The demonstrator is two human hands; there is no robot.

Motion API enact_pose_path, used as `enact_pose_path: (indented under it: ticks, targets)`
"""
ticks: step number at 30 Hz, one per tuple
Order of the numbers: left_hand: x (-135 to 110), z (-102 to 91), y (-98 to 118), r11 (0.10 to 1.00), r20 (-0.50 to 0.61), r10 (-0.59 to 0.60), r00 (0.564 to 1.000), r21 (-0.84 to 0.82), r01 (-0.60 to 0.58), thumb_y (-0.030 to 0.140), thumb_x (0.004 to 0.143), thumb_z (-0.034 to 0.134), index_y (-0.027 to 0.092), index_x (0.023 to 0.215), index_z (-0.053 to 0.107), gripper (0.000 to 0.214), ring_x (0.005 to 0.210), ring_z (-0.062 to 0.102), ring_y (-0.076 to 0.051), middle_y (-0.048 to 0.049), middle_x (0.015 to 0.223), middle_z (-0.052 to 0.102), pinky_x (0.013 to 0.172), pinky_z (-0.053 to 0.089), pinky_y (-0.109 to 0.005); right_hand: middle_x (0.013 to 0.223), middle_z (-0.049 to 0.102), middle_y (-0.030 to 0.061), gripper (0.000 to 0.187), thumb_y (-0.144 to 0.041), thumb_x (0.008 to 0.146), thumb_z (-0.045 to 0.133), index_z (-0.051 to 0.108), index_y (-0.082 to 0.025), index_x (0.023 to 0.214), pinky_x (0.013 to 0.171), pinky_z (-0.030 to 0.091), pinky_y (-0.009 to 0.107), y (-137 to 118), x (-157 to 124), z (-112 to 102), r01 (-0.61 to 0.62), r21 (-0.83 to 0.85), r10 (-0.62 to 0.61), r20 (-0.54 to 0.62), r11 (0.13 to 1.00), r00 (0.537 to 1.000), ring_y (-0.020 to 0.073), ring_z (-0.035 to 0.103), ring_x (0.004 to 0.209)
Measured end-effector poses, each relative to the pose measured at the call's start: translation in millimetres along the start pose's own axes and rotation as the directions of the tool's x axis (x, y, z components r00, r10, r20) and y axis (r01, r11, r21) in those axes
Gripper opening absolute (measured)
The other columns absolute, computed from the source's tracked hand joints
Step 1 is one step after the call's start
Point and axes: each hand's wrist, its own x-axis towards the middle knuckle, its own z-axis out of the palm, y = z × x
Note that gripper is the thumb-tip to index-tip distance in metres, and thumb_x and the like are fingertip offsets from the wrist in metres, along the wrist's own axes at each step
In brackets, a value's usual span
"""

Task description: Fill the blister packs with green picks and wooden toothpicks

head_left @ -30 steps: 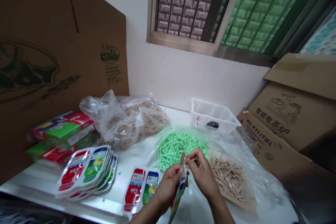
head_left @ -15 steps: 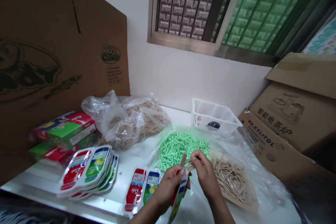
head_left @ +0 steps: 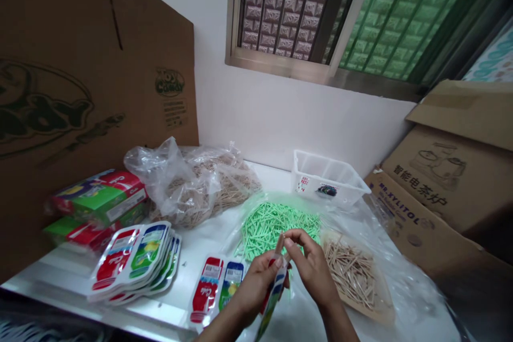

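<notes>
My left hand gripped a packet just above the table, and my right hand pinched a wooden stick at its top. The packet stack sat at left, and heaps of loose sticks lay unused.

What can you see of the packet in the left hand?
The packet is a flat, glossy printed pouch, red, blue and green on white, seen nearly edge-on and hanging tilted above the table. The left hand grips its upper part; a pale stick juts from its top, pinched by the right hand.
</notes>
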Motion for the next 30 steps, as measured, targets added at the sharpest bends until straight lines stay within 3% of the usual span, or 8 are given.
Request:
enact_pose_path:
  ticks: [11, 13, 15, 18, 20, 23, 27, 30]
  targets:
    - [-5.7, -2.7, 2.1, 1.0, 0.053, -0.01, 0.999, 0.014, 0.009, 0.044, 0.081, 0.056, 0.014, 0.078, 0.054, 0.03, 0.044, 0.044, -0.008, -0.0025, 0.061, 0.06, 0.047, 0.029, -0.02, 0.069, 0.054, -0.0016, 0.013, -0.031, 0.083, 0.049, 0.051, -0.02, 0.077, 0.064, 0.043, 0.025, 8.2, 3.6, -0.5, -0.024, -0.111, 0.023, -0.011, 0.993, 1.0, 0.0152, 0.054, 0.067]
    - [-6.4, -1.7, 3.8, 1.0, 0.052, -0.011, 0.999, 0.013, 0.01, 0.045, 0.08, 0.057, 0.014, 0.079, 0.056, 0.032, 0.047, 0.044, -0.008, -0.0025, 0.061, 0.06, 0.049, 0.03, -0.02, 0.082, 0.059, 0.0015, 0.011, -0.029, 0.083, 0.049, 0.054, -0.021, 0.088, 0.071, 0.045, 0.028, 9.4, 2.0, -1.3, 0.022, -0.128, -0.027, -0.037, 0.992, 0.999, 0.017, 0.056, 0.078]
    - [-6.2, -0.5, 6.0, 1.0, 0.052, 0.007, 0.999, 0.023, -0.008, 0.047, 0.077, 0.06, 0.014, 0.08, 0.058, 0.033, 0.051, 0.045, -0.009, -0.002, 0.061, 0.058, 0.052, 0.032, -0.021, 0.107, 0.059, 0.006, 0.025, -0.027, 0.084, 0.048, 0.054, -0.022, 0.107, 0.087, 0.042, 0.033, 7.7, -0.4, -1.4, 0.107, -0.14, -0.11, -0.02, 0.984, 0.994, 0.0197, 0.054, 0.1]
    - [-5.5, -1.8, 12.8, 0.988, 0.051, 0.099, 0.994, 0.116, -0.104, 0.047, 0.074, 0.064, 0.014, 0.081, 0.061, 0.034, 0.059, 0.046, -0.011, -0.0008, 0.065, 0.054, 0.057, 0.034, -0.022, 0.127, 0.053, 0.0057, 0.034, -0.029, 0.086, 0.047, 0.055, -0.027, 0.119, 0.103, 0.03, 0.039, 2.5, -4.7, -3.4, 0.204, -0.164, -0.175, 0.178, 0.965, 0.968, 0.0216, 0.044, 0.119]
    - [-5.9, -5.9, 20.6, 0.968, 0.074, 0.138, 0.988, 0.2, -0.151, 0.045, 0.074, 0.065, 0.014, 0.084, 0.061, 0.033, 0.062, 0.045, -0.011, -0.0002, 0.068, 0.052, 0.058, 0.034, -0.021, 0.128, 0.053, 0.0061, 0.038, -0.032, 0.087, 0.047, 0.051, -0.029, 0.125, 0.102, 0.033, 0.04, 0.9, -7.3, -8.2, 0.159, -0.146, -0.12, 0.247, 0.976, 0.961, 0.0222, 0.047, 0.117]
    - [-9.3, -14.7, 35.7, 0.955, 0.087, 0.123, 0.989, 0.261, -0.142, 0.042, 0.076, 0.063, 0.014, 0.092, 0.06, 0.032, 0.064, 0.045, -0.011, -0.0004, 0.072, 0.054, 0.059, 0.035, -0.021, 0.129, 0.052, 0.0078, 0.054, -0.036, 0.086, 0.05, 0.034, -0.029, 0.137, 0.096, 0.04, 0.04, 4.1, -9.6, -18.5, 0.052, -0.083, -0.033, 0.211, 0.995, 0.977, 0.0226, 0.052, 0.112]
    - [-16.1, -24.2, 52.3, 0.953, 0.037, 0.151, 0.988, 0.259, -0.156, 0.039, 0.078, 0.062, 0.014, 0.098, 0.06, 0.032, 0.072, 0.051, -0.014, -0.0031, 0.081, 0.059, 0.065, 0.039, -0.023, 0.109, 0.065, 0.0068, 0.04, -0.039, 0.081, 0.058, 0.058, -0.026, 0.118, 0.088, 0.045, 0.038, 13.2, -9.3, -22.5, 0.004, -0.126, 0.024, 0.221, 0.992, 0.975, 0.0248, 0.059, 0.099]
    - [-19.7, -29.8, 55.5, 0.957, -0.012, 0.191, 0.982, 0.223, -0.183, 0.032, 0.069, 0.072, 0.017, 0.111, 0.056, 0.047, 0.085, 0.056, -0.018, -0.007, 0.099, 0.061, 0.074, 0.043, -0.027, 0.094, 0.069, 0.0058, 0.029, -0.041, 0.082, 0.054, 0.069, -0.024, 0.101, 0.081, 0.048, 0.036, 19.1, -8.0, -14.0, 0.012, -0.084, 0.004, 0.184, 0.996, 0.983, 0.0246, 0.061, 0.089]
